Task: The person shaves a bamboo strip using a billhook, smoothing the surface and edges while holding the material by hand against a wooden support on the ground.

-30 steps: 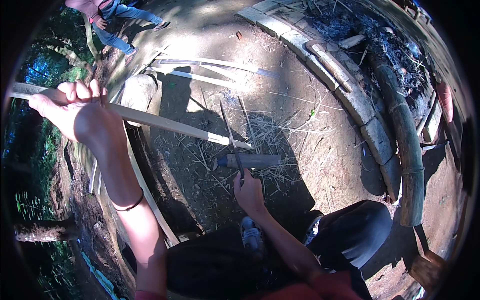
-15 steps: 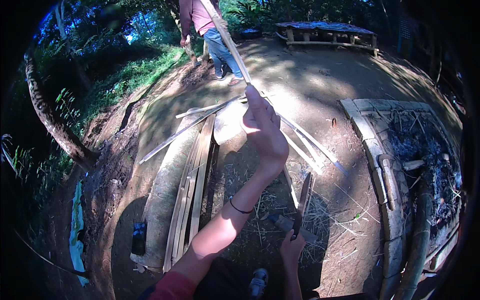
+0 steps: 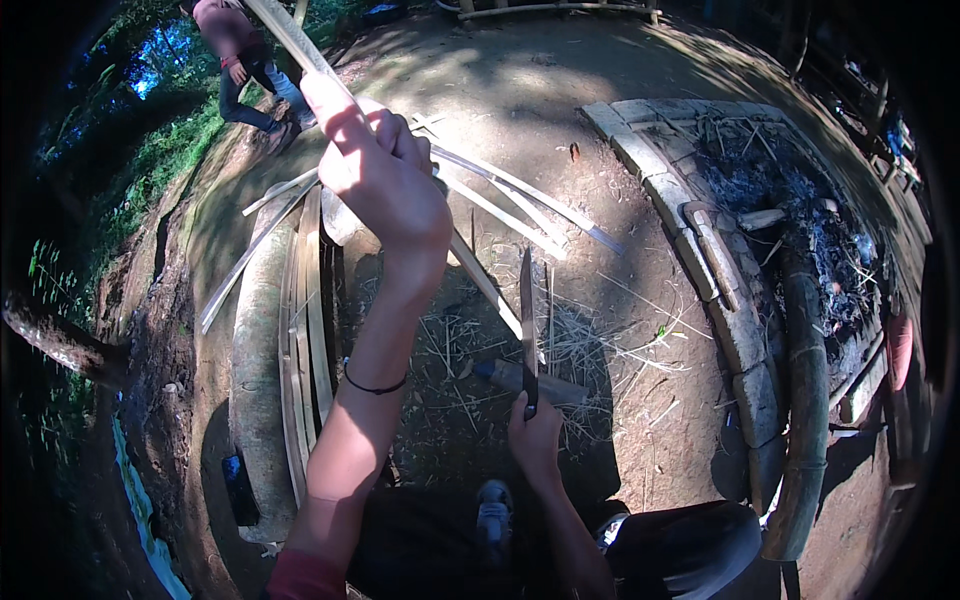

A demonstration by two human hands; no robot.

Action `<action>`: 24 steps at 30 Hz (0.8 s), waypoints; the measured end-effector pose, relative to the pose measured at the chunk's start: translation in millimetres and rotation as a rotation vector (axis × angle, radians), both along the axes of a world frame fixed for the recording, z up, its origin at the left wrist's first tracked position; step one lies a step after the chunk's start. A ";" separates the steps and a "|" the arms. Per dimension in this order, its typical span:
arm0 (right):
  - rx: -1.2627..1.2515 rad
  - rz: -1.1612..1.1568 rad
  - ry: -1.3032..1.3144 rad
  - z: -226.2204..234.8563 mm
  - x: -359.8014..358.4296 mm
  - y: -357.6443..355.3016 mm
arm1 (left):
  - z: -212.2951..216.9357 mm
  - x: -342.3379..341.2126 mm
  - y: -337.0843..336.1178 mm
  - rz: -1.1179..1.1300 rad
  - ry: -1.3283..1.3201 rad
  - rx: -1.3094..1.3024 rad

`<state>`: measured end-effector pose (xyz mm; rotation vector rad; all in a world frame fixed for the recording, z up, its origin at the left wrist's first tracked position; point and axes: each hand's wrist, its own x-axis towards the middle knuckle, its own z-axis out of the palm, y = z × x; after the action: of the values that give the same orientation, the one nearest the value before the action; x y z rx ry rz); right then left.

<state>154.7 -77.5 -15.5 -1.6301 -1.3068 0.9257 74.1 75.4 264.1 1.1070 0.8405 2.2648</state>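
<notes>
Raised in front of me, my left hand (image 3: 385,190) is closed around a long pale bamboo strip (image 3: 292,40), which slants up out of view at the top left. A strip section (image 3: 485,288) shows past my wrist, roughly in line with it, its low end beside the blade; whether it is the same piece I cannot tell. Lower down, my right hand (image 3: 535,440) grips the handle of a long knife (image 3: 529,315), blade pointing up and away. Below the blade, a dark-tipped, sheath-like piece (image 3: 545,384) lies among thin shavings (image 3: 600,345).
A thick log (image 3: 262,350) lies at left with long slats (image 3: 305,330) beside it. More strips (image 3: 520,205) rest across the ground ahead. At right, a block-edged fire pit (image 3: 655,180) holds ash and a bamboo pole (image 3: 806,400). Another person (image 3: 245,65) is at far left.
The view has swung right and down, so the scene sits further left and higher. My left hand still holds the strip, my right hand the knife. The other person has turned and shifted left.
</notes>
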 end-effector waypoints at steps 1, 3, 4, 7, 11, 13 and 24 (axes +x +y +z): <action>0.000 0.018 0.086 21.6 -5.3 -1.3 | -4.9 -6.2 2.4 -0.036 0.017 -0.003; 0.061 0.021 0.148 46.2 -12.5 -6.0 | -4.2 -4.5 3.1 -0.042 0.025 -0.010; 0.095 0.031 0.184 52.4 -19.5 -5.2 | -3.2 0.9 0.6 -0.038 0.019 -0.015; 0.000 0.009 0.037 17.2 -25.1 7.5 | -4.0 -17.3 2.9 -0.008 0.122 -0.015; -0.065 -0.113 -0.091 -38.9 -1.2 20.8 | 4.6 -1.0 4.9 -0.066 0.018 0.106; 0.030 -0.105 -0.018 -20.5 -4.2 23.7 | 1.7 -0.8 5.3 0.055 0.123 0.099; 0.070 -0.056 -0.147 -32.2 -22.2 6.8 | -10.9 -15.8 8.8 0.137 0.176 0.097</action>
<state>132.4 -70.7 -47.7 -1.6969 -1.3698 0.7302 58.3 84.1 253.3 1.3466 0.9076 2.3675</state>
